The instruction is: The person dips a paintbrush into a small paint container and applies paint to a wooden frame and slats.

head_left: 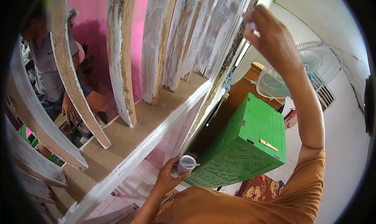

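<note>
Fingers of the left hand (pixel 166 181) curl around a small, clear plastic cup (pixel 185 168) holding a pale spoon (pixel 192 165), near the green plastic cabinet (pixel 246 140). Beside the white-streaked wooden slats (pixel 152 48), the raised, half-closed right hand (pixel 272 40) pinches something whitish, blurred.

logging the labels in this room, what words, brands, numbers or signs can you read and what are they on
No text can be read.
Strip on the green cabinet: too small to make out any words.
Cup: no readable lettering.
Fan: no readable brand.
</note>
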A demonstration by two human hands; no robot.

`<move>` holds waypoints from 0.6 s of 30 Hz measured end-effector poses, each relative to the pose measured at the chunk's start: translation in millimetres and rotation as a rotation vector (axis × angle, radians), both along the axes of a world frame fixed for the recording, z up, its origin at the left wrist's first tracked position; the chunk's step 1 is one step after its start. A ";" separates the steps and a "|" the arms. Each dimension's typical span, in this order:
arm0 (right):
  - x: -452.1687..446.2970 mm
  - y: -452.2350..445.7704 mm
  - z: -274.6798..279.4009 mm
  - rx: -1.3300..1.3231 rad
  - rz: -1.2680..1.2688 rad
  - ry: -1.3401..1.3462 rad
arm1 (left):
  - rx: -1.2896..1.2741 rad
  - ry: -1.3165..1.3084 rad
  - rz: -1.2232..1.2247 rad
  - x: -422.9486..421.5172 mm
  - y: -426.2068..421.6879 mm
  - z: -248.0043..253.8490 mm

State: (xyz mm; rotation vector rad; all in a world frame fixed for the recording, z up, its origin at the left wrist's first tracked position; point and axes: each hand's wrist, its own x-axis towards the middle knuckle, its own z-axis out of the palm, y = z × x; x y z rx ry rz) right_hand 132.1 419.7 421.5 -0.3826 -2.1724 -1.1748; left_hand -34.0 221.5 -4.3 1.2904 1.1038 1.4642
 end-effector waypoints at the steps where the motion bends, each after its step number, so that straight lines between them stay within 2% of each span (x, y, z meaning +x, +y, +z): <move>1: 0.4 3.5 -10.3 -0.042 -0.039 -0.068 | -0.009 -0.003 -0.008 0.1 -0.7 1.0; 3: -0.8 -1.0 -23.5 -0.099 -0.067 -0.211 | -0.016 -0.012 -0.013 0.7 -1.3 0.4; 6: -6.3 -17.1 -11.4 -0.171 -0.093 -0.159 | 0.001 -0.011 0.018 -0.5 -3.2 -1.6; 7: -8.3 -20.5 -1.0 -0.103 -0.120 -0.113 | 0.003 -0.003 0.012 -1.5 -3.5 0.1; 8: -8.2 -14.8 9.0 -0.017 -0.037 -0.076 | 0.006 0.005 0.005 -2.1 -3.8 1.1; 11: -10.6 -5.9 16.2 0.056 -0.081 -0.035 | 0.020 -0.010 0.003 -0.5 -1.8 -4.5; 13: -12.1 -1.3 8.5 -0.042 -0.147 -0.173 | 0.024 0.000 -0.007 -1.0 -0.8 -7.5; 14: -12.0 -3.5 5.7 -0.042 -0.147 -0.175 | 0.028 0.008 -0.016 -1.1 -0.9 -8.5; 16: -13.0 -9.1 -0.2 -0.039 -0.149 -0.359 | 0.024 0.010 -0.012 -2.1 -3.9 -3.8; 18: -12.7 -8.0 14.5 -0.024 -0.074 -0.367 | 0.021 0.014 -0.007 -3.8 -5.8 1.2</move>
